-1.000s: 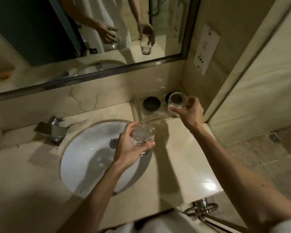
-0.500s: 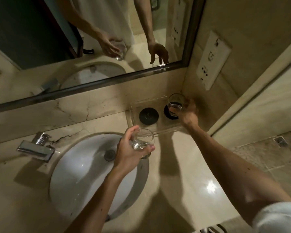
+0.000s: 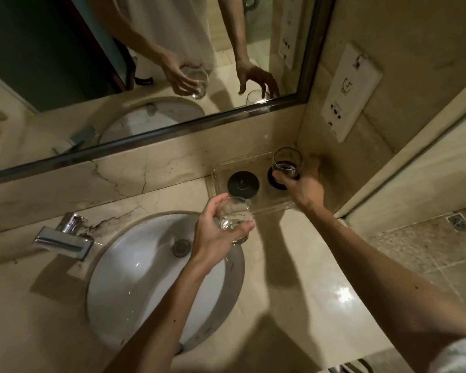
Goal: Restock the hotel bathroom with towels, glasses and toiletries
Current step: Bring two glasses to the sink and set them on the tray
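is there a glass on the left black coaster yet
No, the left coaster is bare; the left hand holds its glass over the edge of the sink.

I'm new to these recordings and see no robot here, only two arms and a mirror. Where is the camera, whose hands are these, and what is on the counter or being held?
There is no machine: a person works bare-handed, and the single camera is worn on their head, looking forward and down, so both arms enter from the bottom edge. The mirror repeats the same hands from the front. On the counter are a sink with a tap and, in the corner, a clear tray with two black coasters. The left hand grips the left glass above the sink's rim. The right hand grips the right glass on or just above the right coaster; the left coaster is free.
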Demonstrator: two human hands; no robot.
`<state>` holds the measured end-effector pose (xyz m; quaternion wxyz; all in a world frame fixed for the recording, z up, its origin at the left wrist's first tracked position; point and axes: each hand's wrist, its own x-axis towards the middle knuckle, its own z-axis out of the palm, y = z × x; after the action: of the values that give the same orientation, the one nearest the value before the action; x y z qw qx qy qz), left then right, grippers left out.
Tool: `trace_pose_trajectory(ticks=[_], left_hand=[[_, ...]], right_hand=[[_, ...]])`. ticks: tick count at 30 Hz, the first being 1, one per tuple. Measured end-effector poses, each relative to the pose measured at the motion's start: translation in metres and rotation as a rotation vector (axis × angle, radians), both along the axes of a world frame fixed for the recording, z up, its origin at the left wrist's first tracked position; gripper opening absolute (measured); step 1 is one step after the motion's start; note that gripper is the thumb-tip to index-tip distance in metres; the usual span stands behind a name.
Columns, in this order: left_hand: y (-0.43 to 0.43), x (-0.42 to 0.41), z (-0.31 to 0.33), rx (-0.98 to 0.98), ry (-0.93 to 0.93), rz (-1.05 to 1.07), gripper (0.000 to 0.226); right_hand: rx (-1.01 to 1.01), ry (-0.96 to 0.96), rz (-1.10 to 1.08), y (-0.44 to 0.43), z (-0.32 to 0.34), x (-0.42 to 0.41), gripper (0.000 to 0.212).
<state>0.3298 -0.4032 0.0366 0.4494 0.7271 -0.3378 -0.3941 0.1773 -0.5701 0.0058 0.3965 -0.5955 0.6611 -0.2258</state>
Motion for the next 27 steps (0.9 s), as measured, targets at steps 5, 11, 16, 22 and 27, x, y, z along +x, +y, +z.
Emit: trace_pose_trajectory(ticks=[5,11,16,22,27], left_hand=[[-0.015,0.006,-0.004,-0.011,0.042,0.043,0.102],[-0.039,0.017,-0.006,0.010,0.023,-0.135,0.081],[-0.073,0.035,-0.005,0.012,0.209,-0.099,0.043],[-0.108,0.041,-0.016,0.039,0.227,-0.047,0.039],[-0.117,0.043,-0.027,0.058,0.216,0.001,0.036]], right_hand=[[0.319,-0.326,0.162,0.090,0.021,0.015,0.063],[0.396,-0.518,0.147,0.079,0.015,0.033,0.041],[0.343,-0.569,0.122,0.040,0.002,0.044,0.040],[0.305,-0.465,0.111,0.010,-0.016,0.057,0.049],[0.323,-0.398,0.160,0.002,-0.017,0.062,0.045]])
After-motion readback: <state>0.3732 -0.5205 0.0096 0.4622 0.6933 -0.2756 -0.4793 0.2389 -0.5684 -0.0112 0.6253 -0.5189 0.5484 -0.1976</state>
